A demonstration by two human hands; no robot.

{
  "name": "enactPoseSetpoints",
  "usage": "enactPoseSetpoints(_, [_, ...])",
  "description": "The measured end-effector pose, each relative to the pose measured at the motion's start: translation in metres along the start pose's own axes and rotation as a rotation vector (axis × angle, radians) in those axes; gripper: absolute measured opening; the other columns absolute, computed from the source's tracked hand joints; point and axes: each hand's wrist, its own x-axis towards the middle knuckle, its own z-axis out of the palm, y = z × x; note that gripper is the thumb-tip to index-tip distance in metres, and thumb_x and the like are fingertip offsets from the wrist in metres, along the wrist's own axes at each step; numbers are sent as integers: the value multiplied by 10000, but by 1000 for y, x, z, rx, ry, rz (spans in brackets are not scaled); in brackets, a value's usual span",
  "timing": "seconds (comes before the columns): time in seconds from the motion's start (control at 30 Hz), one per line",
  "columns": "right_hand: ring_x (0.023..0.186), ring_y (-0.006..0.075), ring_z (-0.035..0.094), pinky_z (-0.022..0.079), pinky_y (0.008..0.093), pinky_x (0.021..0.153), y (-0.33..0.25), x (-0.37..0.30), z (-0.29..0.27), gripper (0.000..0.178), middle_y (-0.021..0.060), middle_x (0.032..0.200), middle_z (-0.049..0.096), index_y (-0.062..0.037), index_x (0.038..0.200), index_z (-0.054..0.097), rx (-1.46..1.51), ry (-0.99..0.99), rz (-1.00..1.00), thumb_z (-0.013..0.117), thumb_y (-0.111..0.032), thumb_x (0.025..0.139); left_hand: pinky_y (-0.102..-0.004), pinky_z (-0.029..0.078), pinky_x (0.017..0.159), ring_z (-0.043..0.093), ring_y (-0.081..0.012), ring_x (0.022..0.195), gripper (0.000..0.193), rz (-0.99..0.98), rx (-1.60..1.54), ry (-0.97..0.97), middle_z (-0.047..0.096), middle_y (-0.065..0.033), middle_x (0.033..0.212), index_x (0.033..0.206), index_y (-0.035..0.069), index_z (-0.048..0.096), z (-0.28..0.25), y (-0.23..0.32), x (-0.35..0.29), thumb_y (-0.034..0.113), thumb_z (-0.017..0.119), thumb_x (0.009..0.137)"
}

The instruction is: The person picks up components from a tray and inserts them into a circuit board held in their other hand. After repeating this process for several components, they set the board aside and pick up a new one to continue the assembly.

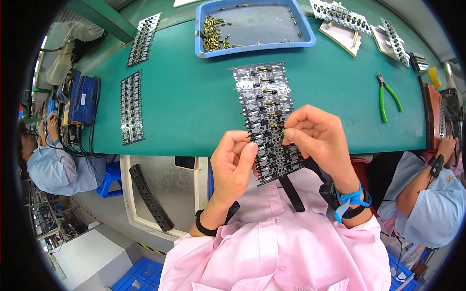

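A long black-and-silver circuit board panel (pixel 264 104) slants across the near edge of the green table, its lower end over my lap. My left hand (pixel 229 167) grips the panel's left edge between thumb and curled fingers. At its right side, my right hand (pixel 320 138) is closed in a pinch over the board, with a small yellowish part at the fingertips, mostly hidden. Similar brass-coloured parts stand in a row along the panel's upper half. Beyond it, a blue tray (pixel 257 51) holds a heap of small brass-coloured parts (pixel 213 34) at its left.
More board panels (pixel 131 106) lie on the left, near a blue powered unit (pixel 82 99) with cables. Green-handled cutters (pixel 383 99) rest at right. Populated panels (pixel 342 19) sit on white supports at the far right. Co-workers sit on both sides.
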Motion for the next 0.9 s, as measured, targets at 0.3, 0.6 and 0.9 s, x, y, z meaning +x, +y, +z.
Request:
enactPoseSetpoints(0.3, [525,97,443,357,209,472,15,3,21,107,45,612,466,17,721,488,-520,152,-385,532,68,639,-163,352,392,432,-40,463,111,-50,-37,-24,499,-40,614,881,-21,400,-10,-6,-1,33,440,792])
enactPoseSetpoints(0.6, [533,123,455,368,214,478,19,2,25,104,59,643,466,15,727,481,-571,135,-420,524,72,652,-163,352,392,430,-39,465,120,-39,-42,-37,502,-41,621,889,-21,403,-14,-9,-2,42,441,794])
enactPoseSetpoints(0.9, [525,130,444,358,223,467,19,1,23,86,59,632,452,16,720,472,-610,110,-411,523,59,665,-161,337,407,421,-33,471,116,-70,-57,-14,493,-35,618,879,-26,406,-12,-8,-3,25,441,780])
